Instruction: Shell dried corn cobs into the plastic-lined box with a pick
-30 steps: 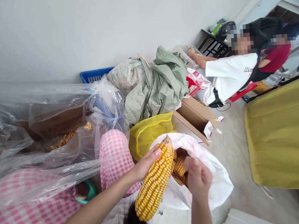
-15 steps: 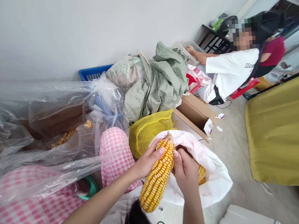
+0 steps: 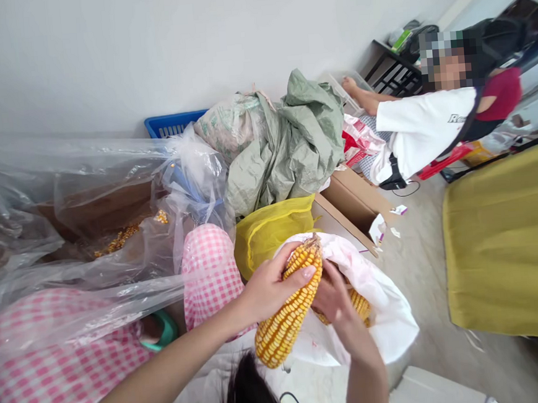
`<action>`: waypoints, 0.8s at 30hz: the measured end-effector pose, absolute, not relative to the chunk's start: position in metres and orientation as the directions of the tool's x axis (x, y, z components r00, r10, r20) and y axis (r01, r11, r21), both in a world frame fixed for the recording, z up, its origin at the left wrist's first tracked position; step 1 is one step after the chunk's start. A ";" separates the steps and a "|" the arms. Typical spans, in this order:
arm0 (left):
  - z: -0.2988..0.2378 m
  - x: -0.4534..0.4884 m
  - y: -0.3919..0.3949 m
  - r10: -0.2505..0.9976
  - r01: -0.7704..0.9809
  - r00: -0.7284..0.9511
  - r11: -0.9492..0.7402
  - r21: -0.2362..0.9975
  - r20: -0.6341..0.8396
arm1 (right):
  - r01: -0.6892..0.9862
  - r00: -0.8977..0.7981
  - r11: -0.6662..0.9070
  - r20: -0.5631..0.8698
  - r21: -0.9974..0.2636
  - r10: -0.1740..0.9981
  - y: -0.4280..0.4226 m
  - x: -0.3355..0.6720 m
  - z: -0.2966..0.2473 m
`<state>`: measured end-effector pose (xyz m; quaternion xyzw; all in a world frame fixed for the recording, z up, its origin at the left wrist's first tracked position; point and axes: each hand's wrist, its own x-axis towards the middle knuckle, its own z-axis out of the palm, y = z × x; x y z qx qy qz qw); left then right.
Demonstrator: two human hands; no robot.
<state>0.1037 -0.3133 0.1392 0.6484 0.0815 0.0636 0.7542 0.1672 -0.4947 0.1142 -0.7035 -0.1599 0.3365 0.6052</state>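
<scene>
The left hand (image 3: 270, 285) is closed around the middle of a dried corn cob (image 3: 285, 318), fingers wrapped over the kernels, just above the centre of the frame's lower half. The cob should feel stiff, hard and fairly weighty, its ridged rows giving a secure grip, though dry kernels may shed if squeezed; the bare middle is the natural place to hold it. The right hand (image 3: 337, 305) is half curled against the cob's far side; whether it grips the cob cannot be told. Beneath lies an open white plastic bag (image 3: 390, 322) with more cobs (image 3: 361, 306) inside. To the left, clear plastic sheeting (image 3: 85, 178) covers loose corn kernels (image 3: 118, 241). Farther up stand a yellow mesh bag (image 3: 272, 238), a crumpled green woven sack (image 3: 293, 150) and a blue plastic basket (image 3: 174, 125). At upper right sits a person in a white T-shirt (image 3: 424, 130).
</scene>
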 end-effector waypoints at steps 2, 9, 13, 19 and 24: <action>0.140 0.106 -0.317 0.260 -0.011 0.965 0.144 0.990 -0.027 | -0.242 0.640 -0.130 -0.259 -0.961 0.723 -0.477 0.149 0.106; 0.144 0.120 -0.305 0.373 -0.080 0.923 -0.046 0.996 0.091 | -0.145 0.891 -0.169 -0.203 -0.975 0.407 -0.461 0.129 0.084; 0.151 0.125 -0.293 0.396 -0.087 0.899 -0.255 0.963 0.187 | -0.039 0.892 -0.280 -0.160 -0.959 0.422 -0.464 0.130 0.095; 0.144 0.131 -0.291 0.175 -0.189 0.803 -0.832 0.521 0.570 | -0.069 0.903 -0.277 -0.178 -0.959 0.390 -0.464 0.124 0.102; 0.140 0.146 -0.271 0.331 -0.105 0.748 -0.797 0.595 0.575 | -0.295 0.920 -0.042 -0.296 -0.954 0.256 -0.481 0.123 0.093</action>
